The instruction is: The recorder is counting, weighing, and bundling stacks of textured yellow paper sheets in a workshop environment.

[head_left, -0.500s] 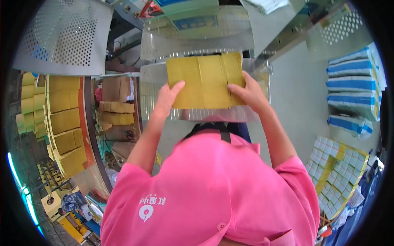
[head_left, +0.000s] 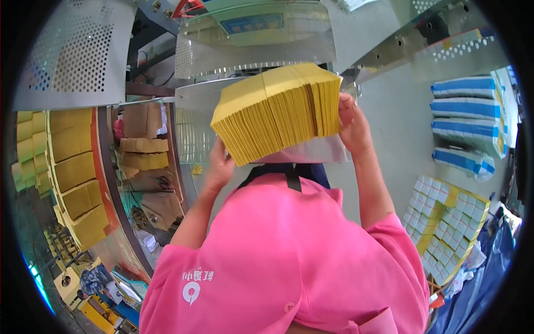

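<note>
A thick row of yellow paper sheets or envelopes, packed face to face, is held between my two hands, tilted so that its layered edges face me. My left hand presses against its lower left end, with the fingers partly hidden behind it. At the right end, my right hand grips it with bent fingers. Beneath and beyond the stack lies a shiny metal tray of the machine. What these sheets are exactly, I cannot tell.
Yellow stacks line a shelf at the left, beside brown cardboard pieces. A clear curved cover stands beyond the tray. Perforated metal panels flank it. Blue-and-white wrapped bundles and white small packs lie at the right.
The yellow stack has been tipped up, so its layered edges now show instead of only its flat face. My left hand has moved down, and my right hand has shifted to the stack's right end.
</note>
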Tool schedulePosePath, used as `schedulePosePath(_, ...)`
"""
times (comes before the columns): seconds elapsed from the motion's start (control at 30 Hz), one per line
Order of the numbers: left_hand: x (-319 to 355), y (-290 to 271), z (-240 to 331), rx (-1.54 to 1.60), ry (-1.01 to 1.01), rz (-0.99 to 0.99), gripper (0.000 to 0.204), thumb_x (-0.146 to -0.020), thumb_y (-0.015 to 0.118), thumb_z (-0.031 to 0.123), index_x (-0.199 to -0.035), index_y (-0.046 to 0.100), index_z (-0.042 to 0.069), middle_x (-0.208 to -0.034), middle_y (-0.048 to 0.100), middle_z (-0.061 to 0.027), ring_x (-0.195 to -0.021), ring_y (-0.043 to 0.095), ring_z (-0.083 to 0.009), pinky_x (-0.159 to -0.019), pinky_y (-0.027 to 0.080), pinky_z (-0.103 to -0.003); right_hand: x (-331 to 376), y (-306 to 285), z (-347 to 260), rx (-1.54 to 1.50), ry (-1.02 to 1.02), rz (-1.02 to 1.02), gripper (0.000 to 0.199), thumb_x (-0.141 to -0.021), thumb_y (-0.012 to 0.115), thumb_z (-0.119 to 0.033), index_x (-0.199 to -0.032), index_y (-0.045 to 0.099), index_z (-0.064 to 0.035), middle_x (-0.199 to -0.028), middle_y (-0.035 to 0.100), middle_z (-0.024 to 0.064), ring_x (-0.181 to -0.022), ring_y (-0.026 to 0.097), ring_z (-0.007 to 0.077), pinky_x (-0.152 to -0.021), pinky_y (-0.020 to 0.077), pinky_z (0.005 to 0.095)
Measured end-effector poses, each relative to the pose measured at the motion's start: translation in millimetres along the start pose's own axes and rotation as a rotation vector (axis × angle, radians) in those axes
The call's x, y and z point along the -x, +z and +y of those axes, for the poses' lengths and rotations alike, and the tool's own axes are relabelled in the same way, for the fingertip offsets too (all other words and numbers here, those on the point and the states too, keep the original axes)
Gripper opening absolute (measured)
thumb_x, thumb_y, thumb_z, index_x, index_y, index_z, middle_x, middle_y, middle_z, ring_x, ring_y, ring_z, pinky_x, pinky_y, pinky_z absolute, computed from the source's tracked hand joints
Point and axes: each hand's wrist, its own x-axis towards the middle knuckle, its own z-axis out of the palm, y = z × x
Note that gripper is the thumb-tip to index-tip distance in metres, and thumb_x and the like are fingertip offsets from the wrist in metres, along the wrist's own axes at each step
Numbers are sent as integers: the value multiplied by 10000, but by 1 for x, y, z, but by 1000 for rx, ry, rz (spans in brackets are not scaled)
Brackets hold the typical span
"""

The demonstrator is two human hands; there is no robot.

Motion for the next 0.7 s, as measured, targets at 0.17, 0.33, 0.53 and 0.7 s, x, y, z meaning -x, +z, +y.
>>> schedulePosePath(0.17, -32, -18, 19, 439, -215, 20, 481, -1021, 408, 123, -1488, 336, 32, -1393, 503, -101, -1308, 467, -212, -1053, 399, -323, -20, 48, -20, 293, -98, 116, 553, -972, 540, -346, -1375, 460, 24, -1369, 531, 135, -1294, 459, 210, -1097, 316, 360)
schedulePosePath(0.33, -71, -24, 37, 725, -287, 6, 567, -1033, 337, 442, -1414, 432, 32, -1358, 532, -98, -1246, 509, -207, -1016, 418, -356, -45, 62, -30, 631, -50, 206, 676, -902, 659, -346, -1393, 423, 53, -1374, 526, 160, -1273, 490, 241, -1058, 369, 351)
schedulePosePath(0.53, -109, -30, 61, 684, -351, 74, 619, -994, 444, 535, -1334, 501, 22, -1237, 594, -95, -1072, 577, -175, -939, 443, -307, -60, 94, -34, 1153, -76, 290, 753, -799, 749, -347, -1372, 451, 41, -1258, 608, 217, -1162, 593, 285, -987, 449, 352)
schedulePosePath(0.7, -107, -16, 72, 452, -290, 132, 560, -948, 602, 414, -1296, 500, -12, -1205, 597, -117, -1053, 588, -183, -911, 467, -321, -56, 82, -28, 1151, -78, 322, 710, -760, 739, -250, -1361, 474, 20, -1253, 616, 216, -1158, 604, 281, -975, 462, 350)
